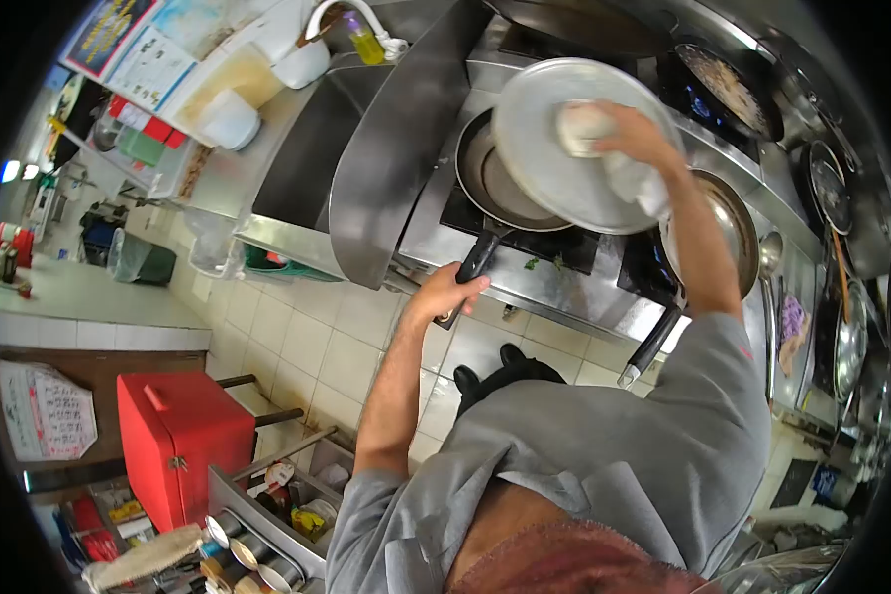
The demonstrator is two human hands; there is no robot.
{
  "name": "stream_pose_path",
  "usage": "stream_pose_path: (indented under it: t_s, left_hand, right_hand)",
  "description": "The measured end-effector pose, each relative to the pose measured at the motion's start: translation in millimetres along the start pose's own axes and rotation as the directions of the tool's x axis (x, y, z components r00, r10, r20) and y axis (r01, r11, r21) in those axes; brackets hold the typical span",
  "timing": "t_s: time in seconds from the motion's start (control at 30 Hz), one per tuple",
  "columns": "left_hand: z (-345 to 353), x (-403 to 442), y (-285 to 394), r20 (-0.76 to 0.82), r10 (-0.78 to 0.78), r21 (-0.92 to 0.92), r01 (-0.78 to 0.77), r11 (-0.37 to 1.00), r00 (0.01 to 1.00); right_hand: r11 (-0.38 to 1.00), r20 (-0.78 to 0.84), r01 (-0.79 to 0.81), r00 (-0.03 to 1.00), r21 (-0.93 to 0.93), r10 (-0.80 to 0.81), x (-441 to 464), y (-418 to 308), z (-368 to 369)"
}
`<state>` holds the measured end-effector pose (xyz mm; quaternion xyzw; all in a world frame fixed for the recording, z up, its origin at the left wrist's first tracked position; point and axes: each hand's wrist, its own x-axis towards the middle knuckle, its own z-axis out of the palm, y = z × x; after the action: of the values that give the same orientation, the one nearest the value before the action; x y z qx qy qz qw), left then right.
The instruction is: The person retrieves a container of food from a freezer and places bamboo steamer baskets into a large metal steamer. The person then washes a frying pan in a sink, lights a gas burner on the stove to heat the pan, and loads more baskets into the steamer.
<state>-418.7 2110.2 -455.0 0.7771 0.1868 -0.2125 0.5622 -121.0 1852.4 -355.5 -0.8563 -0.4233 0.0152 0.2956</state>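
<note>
My left hand (pixel 451 295) is closed around the black handle of a frying pan (pixel 485 173) that sits on the nearest left burner. Above the pan, my right hand (pixel 632 136) grips a round, pale metal lid (pixel 535 109) at its top, with a white cloth (pixel 636 186) bunched in the fingers. The lid is tilted and hides the pan's right part; the visible pan bottom shows no food. To the right, partly behind my right forearm, a second pan (pixel 740 213) rests on the stove, its handle pointing toward me.
A wok with food (pixel 720 84) stands on a back burner. A ladle (pixel 770 252) lies right of the second pan. On the left are a metal splash guard (pixel 396 158), a sink (pixel 312 148) and a red box (pixel 183 445). Several pans crowd the far right.
</note>
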Motion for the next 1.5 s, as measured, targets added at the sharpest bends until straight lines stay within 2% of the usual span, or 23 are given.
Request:
stream_pose_path:
  t_s: [0.07, 0.1, 0.2, 0.3, 0.37, 0.4, 0.43, 0.57, 0.63, 0.7, 0.73, 0.8, 0.87, 0.9, 0.93, 0.97, 1.0, 1.1, 1.17, 1.23, 1.33, 1.43, 1.5]
  left_hand:
    - [-6.2, 8.0, 0.3, 0.213, -0.037, -0.368, 0.116, 0.923, 0.976]
    - [-8.5, 13.7, -3.6, 0.227, -0.028, -0.369, 0.113, 0.922, 0.973]
    - [-5.8, 21.2, -9.2, 0.487, 0.047, -0.631, 0.314, 0.710, 0.872]
    - [9.9, 11.4, -1.8, 0.424, 0.121, -0.642, 0.204, 0.739, 0.898]
    - [13.4, -5.9, 18.3, 0.392, 0.087, -0.692, 0.231, 0.684, 0.916]
    - [11.2, -14.7, 25.2, 0.396, 0.112, -0.726, 0.236, 0.646, 0.911]
    - [7.0, -23.4, 34.3, 0.395, 0.138, -0.758, 0.237, 0.608, 0.908]
    - [-26.3, -68.5, 87.9, 0.323, 0.278, -0.835, 0.134, 0.533, 0.904]
    - [-51.3, -95.3, 109.6, 0.264, 0.312, -0.852, 0.070, 0.519, 0.913]
    - [-76.8, -119.1, 119.1, 0.214, 0.342, -0.858, 0.009, 0.513, 0.915]
    - [-92.0, -130.1, 119.3, 0.171, 0.362, -0.863, -0.038, 0.504, 0.917]
    - [-122.5, -145.1, 109.8, 0.105, 0.393, -0.872, -0.105, 0.477, 0.914]
    - [-152.4, -158.9, 93.4, 0.025, 0.385, -0.870, -0.170, 0.464, 0.922]
    - [-168.3, -163.5, 82.9, 0.002, 0.384, -0.866, -0.190, 0.462, 0.923]
    - [-181.8, -168.0, 71.5, -0.045, 0.365, -0.853, -0.227, 0.471, 0.930]
    - [-195.1, -171.1, 57.8, -0.045, 0.362, -0.849, -0.226, 0.477, 0.931]
    - [-208.4, -173.8, 41.9, -0.085, 0.329, -0.832, -0.249, 0.495, 0.940]
    - [-245.0, -175.5, 2.4, -0.138, 0.277, -0.800, -0.272, 0.535, 0.951]
    - [-264.1, -171.0, -25.5, -0.156, 0.155, -0.789, -0.217, 0.574, 0.976]
    - [-280.2, -160.5, -49.5, -0.145, 0.122, -0.796, -0.189, 0.575, 0.982]
    - [-301.5, -131.7, -81.7, -0.079, 0.066, -0.806, -0.103, 0.582, 0.995]
    - [-320.1, -92.9, -112.9, 0.005, 0.024, -0.800, -0.010, 0.600, 1.000]
    - [-331.6, -69.1, -123.8, 0.059, -0.007, -0.790, 0.051, 0.611, 0.998]
  right_hand:
    - [0.977, -0.051, -0.213, 0.976, 0.006, 0.214, -51.5, -2.2, -42.6]
    - [0.975, -0.094, -0.221, 0.971, 0.015, 0.222, -78.5, 9.7, -55.0]
    - [0.910, -0.176, -0.415, 0.894, 0.018, 0.411, -155.7, 41.3, -63.1]
    - [0.855, -0.231, -0.519, 0.832, -0.001, 0.505, -201.2, 56.9, -50.8]
    - [0.711, -0.273, -0.697, 0.705, -0.095, 0.655, -215.9, 68.1, -41.2]
    - [0.660, -0.266, -0.751, 0.640, -0.021, 0.721, -221.1, 71.8, -38.8]
    - [0.659, -0.263, -0.752, 0.640, -0.021, 0.722, -225.1, 76.1, -37.5]
    - [0.818, -0.357, -0.566, 0.789, -0.104, 0.500, -235.2, 109.1, -32.1]
    - [0.764, -0.140, -0.640, 0.752, 0.080, 0.644, -228.7, 99.6, -39.1]
    - [0.599, -0.185, -0.696, 0.700, -0.397, 0.690, -223.1, 115.1, -45.9]
    - [0.758, -0.017, -0.581, 0.797, -0.296, 0.604, -233.6, 181.4, -57.3]
    - [0.645, -0.363, -0.540, 0.842, -0.541, 0.400, -188.3, 137.9, -61.8]
    - [0.806, -0.469, -0.382, 0.871, -0.453, 0.149, -123.0, 84.3, -69.9]
    - [0.896, -0.568, -0.423, 0.774, -0.133, 0.281, -87.2, 45.2, -63.9]
    - [0.955, -0.578, -0.294, 0.771, 0.046, 0.265, -49.4, 26.5, -60.3]
    - [0.983, -0.534, -0.174, 0.826, 0.067, 0.182, -13.0, 12.1, -60.9]
    - [0.989, -0.564, -0.132, 0.813, 0.062, 0.144, 23.0, -29.9, -51.5]
    - [0.964, -0.510, -0.116, 0.829, 0.240, 0.227, 124.3, -130.3, -16.3]
    - [0.983, -0.454, -0.050, 0.882, 0.177, 0.127, 195.0, -168.4, 12.7]
    - [0.998, -0.339, 0.012, 0.941, 0.061, 0.010, 285.4, -141.5, 45.9]
    - [0.974, -0.147, -0.220, 0.963, 0.047, 0.225, 360.9, -176.6, 114.1]
    - [0.900, -0.092, -0.420, 0.898, 0.115, 0.431, 417.6, -157.2, 189.2]
    - [0.777, -0.047, -0.610, 0.781, 0.154, 0.622, 450.6, -130.2, 232.2]
